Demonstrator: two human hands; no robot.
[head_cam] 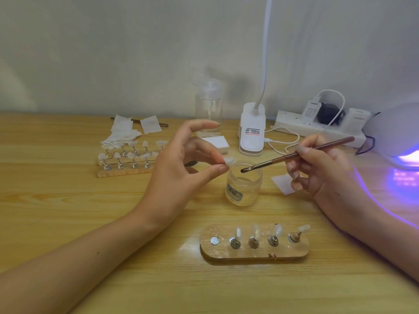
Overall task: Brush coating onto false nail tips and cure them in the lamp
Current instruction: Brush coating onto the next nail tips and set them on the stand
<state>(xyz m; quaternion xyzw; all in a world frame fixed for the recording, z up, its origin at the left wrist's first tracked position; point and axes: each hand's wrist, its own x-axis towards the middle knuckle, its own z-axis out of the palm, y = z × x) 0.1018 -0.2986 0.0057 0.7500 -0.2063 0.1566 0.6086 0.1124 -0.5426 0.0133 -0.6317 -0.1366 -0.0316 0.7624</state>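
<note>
The wooden table (68, 200) fills the lower half of the frame. At the right edge the curing lamp (394, 132) glows violet, near enough, I judge, to take coated pieces without a long reach.

The left hand (181, 164), at centre, pinches a single false nail tip (229, 160) between thumb and one finger, with the index finger lifted clear. It holds the tip just beside the jar's rim, probably so the brush has little way to travel.

The right hand (322, 168), right of centre, grips the brush (294, 154) like a pen, angled down to the left.

Below centre, the wooden stand (254, 254) carries four tips on pegs. Its leftmost spot shows only a bare disc, likely where the held tip belongs.

The open jar (243, 186) sits between the hands, and the bristles are at its mouth, apparently loading coating.
</note>
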